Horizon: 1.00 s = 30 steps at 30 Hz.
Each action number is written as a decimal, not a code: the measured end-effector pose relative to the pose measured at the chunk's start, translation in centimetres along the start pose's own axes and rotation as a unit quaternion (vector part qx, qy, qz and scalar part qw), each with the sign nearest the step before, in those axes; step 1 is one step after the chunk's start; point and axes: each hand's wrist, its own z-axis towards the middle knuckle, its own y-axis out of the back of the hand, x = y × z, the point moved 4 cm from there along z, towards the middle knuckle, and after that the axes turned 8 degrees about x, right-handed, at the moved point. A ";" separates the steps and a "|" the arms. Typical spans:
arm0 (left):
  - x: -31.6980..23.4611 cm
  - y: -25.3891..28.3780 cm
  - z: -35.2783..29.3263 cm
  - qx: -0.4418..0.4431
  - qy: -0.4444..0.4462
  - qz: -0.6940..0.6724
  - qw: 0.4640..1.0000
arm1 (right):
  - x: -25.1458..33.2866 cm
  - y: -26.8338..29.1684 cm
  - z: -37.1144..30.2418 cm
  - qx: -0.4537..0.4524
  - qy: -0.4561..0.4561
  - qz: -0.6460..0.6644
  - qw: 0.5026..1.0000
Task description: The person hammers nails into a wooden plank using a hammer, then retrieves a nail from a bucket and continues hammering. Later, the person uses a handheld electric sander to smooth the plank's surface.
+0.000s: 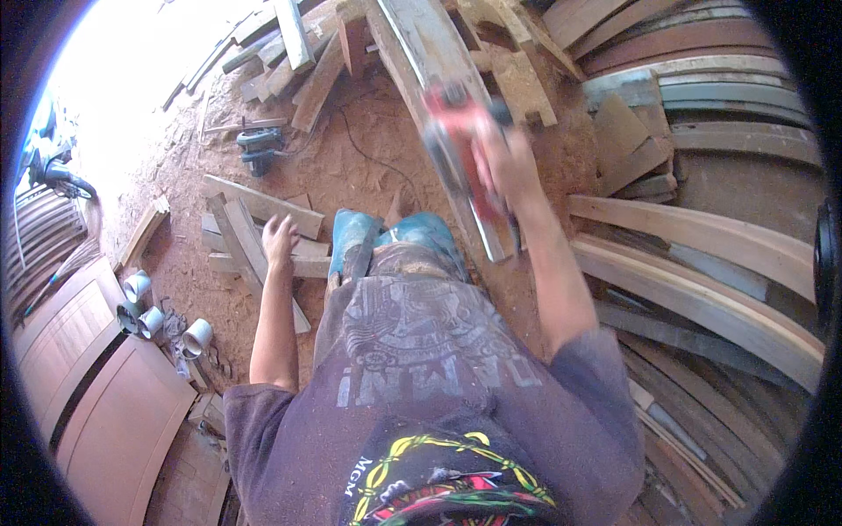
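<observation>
My right hand (509,167) is wrapped round the handle of a red electric hand planer (458,131), which is blurred by motion. Under the planer lies a long wooden plank (430,39) that runs from the top of the view down toward my knees; its upper face looks pale and greyish. My left hand (281,238) hangs free in the air on the left, fingers loosely bent and apart, holding nothing. Below it, several short boards (241,232) lie crossed on the ground.
A dark teal power tool (260,147) sits on the sawdust-covered floor (377,114), near a thin cable. Long boards (702,289) are stacked along the right. Wooden door panels (123,421) and several small buckets (197,336) stand on the left. Offcuts (320,83) are piled at the far side.
</observation>
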 end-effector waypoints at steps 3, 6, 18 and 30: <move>-6.1 -9.5 -0.7 0.092 -0.082 0.014 0.992 | 6.5 -1.0 11.4 -0.001 0.047 0.001 0.999; -11.7 -14.3 -3.3 0.160 -0.177 0.055 0.969 | 6.1 -0.7 11.9 0.021 0.031 0.039 0.999; 14.4 19.7 -6.0 -0.099 0.187 0.010 0.977 | -7.5 1.1 -21.6 -0.101 -0.156 0.052 0.981; -11.5 -18.9 -6.7 0.231 -0.203 0.086 0.948 | 5.1 2.7 10.5 0.019 0.013 0.029 0.999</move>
